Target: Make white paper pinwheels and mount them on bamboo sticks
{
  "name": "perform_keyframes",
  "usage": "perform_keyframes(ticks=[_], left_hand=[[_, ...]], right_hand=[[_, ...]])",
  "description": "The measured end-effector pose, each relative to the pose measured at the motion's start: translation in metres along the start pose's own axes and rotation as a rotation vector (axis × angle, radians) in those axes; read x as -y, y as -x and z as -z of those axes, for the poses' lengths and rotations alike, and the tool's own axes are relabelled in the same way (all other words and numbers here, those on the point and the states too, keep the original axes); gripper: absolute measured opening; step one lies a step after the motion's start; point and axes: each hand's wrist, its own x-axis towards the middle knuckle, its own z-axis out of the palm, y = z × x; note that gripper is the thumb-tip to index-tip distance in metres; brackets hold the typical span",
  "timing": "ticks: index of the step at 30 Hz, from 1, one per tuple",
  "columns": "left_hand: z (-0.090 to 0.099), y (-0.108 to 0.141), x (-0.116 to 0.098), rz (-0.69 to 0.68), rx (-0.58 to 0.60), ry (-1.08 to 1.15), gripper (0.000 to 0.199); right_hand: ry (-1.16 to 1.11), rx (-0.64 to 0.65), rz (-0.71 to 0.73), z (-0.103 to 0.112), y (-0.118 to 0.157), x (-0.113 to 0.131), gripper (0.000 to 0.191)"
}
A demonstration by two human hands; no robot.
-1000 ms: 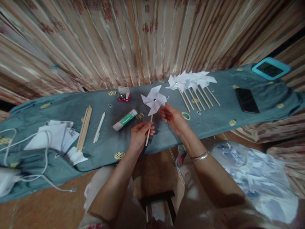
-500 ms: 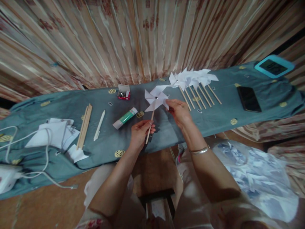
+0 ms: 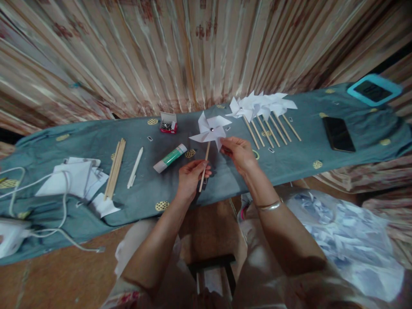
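Observation:
My left hand (image 3: 192,178) is closed around the wooden stick of a white paper pinwheel (image 3: 213,128), which stands tilted over the table. A shiny round pin sits at the pinwheel's centre. At its lower right blade is my right hand (image 3: 237,152), thumb and fingers pinched at the blade's edge. Just right of the held one lie several finished pinwheels (image 3: 257,105), overlapping in a row with their sticks toward me. A green and white glue stick (image 3: 170,158) rests left of my left hand. Behind it stands an open red box (image 3: 168,123) of small metal pins.
Farther left are a white pen (image 3: 135,167), several wooden sticks (image 3: 116,168), paper pieces (image 3: 69,177) and a white cable (image 3: 65,201). A phone (image 3: 338,134) and a blue-framed timer (image 3: 374,90) lie right. A clear bag of paper scraps (image 3: 350,244) stands below the table's right side.
The pinwheel's blades have turned a little clockwise. My right hand has shifted slightly left and down with the blade, while my left hand keeps hold of the stick.

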Motion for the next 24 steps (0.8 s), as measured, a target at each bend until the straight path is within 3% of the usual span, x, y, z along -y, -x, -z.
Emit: perform_keyframes(ticks=[24], left_hand=[[-0.0012,-0.0001,-0.0013,0.002,-0.006,-0.014,0.037]], right_hand=[[0.007,0.119,-0.049,-0.0102,0.0085,-0.0063,0.045]])
